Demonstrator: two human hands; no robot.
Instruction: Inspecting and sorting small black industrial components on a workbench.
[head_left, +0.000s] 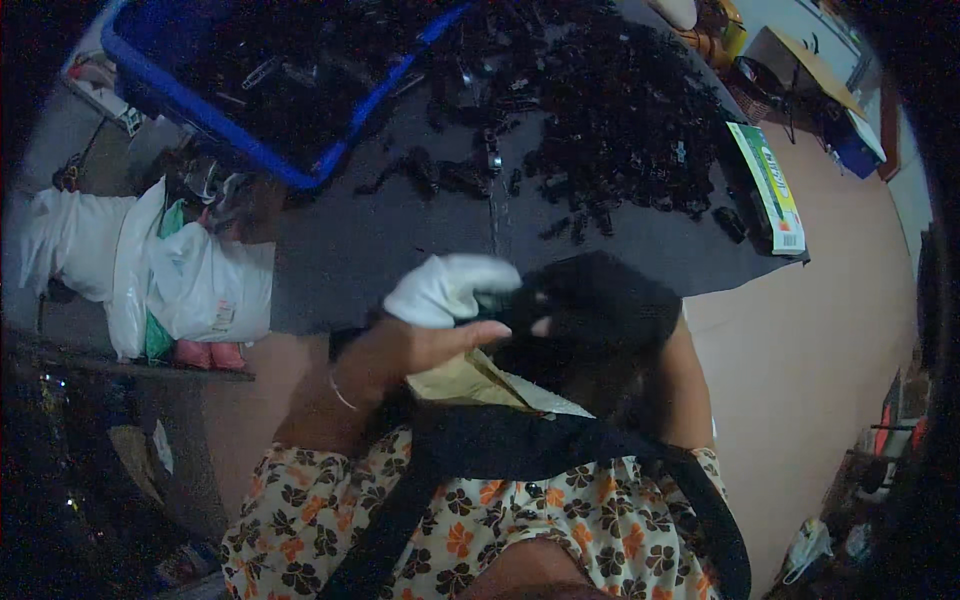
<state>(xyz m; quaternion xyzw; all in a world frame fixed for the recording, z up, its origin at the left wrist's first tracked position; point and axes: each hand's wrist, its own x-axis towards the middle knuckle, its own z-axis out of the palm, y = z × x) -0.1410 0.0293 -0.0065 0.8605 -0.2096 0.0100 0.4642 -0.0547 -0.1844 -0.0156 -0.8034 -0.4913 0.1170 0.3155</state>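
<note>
My left hand (400, 350) is raised in front of my chest with a white cloth (450, 285) bunched over its fingers; a thin bangle sits on the wrist. My right hand (600, 305) meets it from the right and is almost wholly covered by black fabric, with only a small patch of skin showing near the white cloth. Something small and dark (500, 300) sits where the two hands touch; I cannot tell what it is. A tan and white sheet (470, 385) lies on my lap below the hands. The right hand's fingers are hidden.
A dark table (340, 250) ahead carries a heap of several small black parts (610, 110). A blue crate (250, 150) of similar parts stands at its far left. White plastic bags (200, 280) hang left. A green and white box (770, 185) lies at the table's right edge, above beige floor (800, 360).
</note>
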